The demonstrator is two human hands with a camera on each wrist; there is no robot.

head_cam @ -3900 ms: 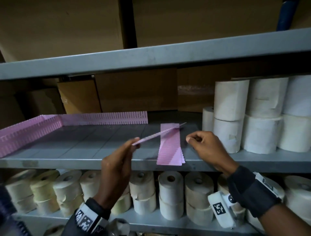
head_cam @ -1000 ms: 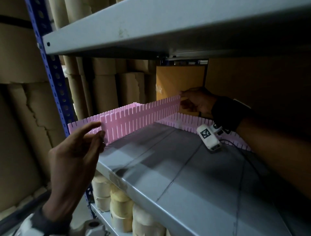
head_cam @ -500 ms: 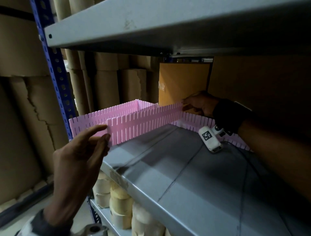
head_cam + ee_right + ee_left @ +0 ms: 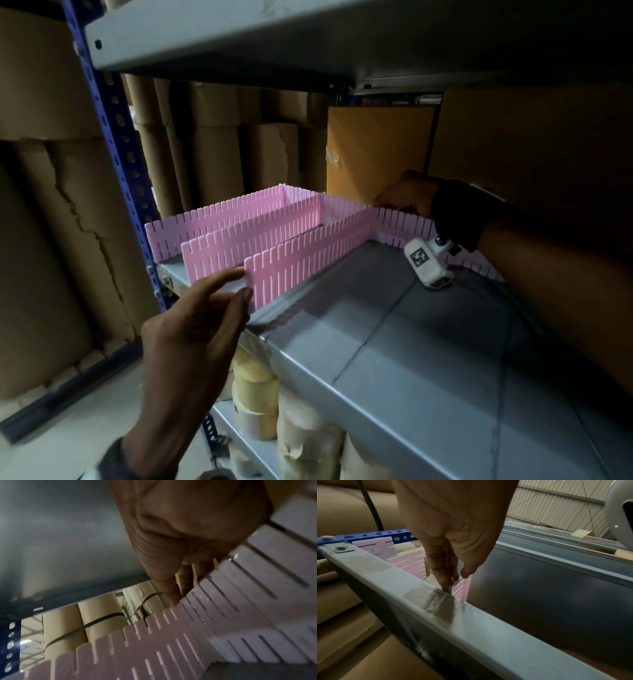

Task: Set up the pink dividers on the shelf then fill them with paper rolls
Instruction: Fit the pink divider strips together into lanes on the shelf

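Observation:
Three slotted pink dividers stand front to back on the left of the grey shelf [image 4: 376, 342]. My left hand [image 4: 241, 284] [image 4: 455, 580] pinches the front end of the nearest divider [image 4: 308, 260] [image 4: 462, 589] at the shelf's front lip. My right hand [image 4: 404, 202] [image 4: 178, 595] reaches deep inside and pinches the top where this divider [image 4: 154, 635] meets the pink back strip [image 4: 394, 222]. The other two dividers [image 4: 246, 240] [image 4: 233, 219] stand farther left. Paper rolls [image 4: 253, 404] are stacked on the shelf below.
An upper grey shelf [image 4: 239, 34] hangs low overhead. A blue slotted post [image 4: 113, 137] marks the left front corner. Tall brown cardboard rolls [image 4: 212, 154] stand behind, and a brown box [image 4: 373, 150] blocks the back. Bare shelf surface lies right of the dividers.
The divider I hold has moved right along the shelf, away from the left wall strip. Another standing strip now shows between them. My left hand has followed its front end rightward.

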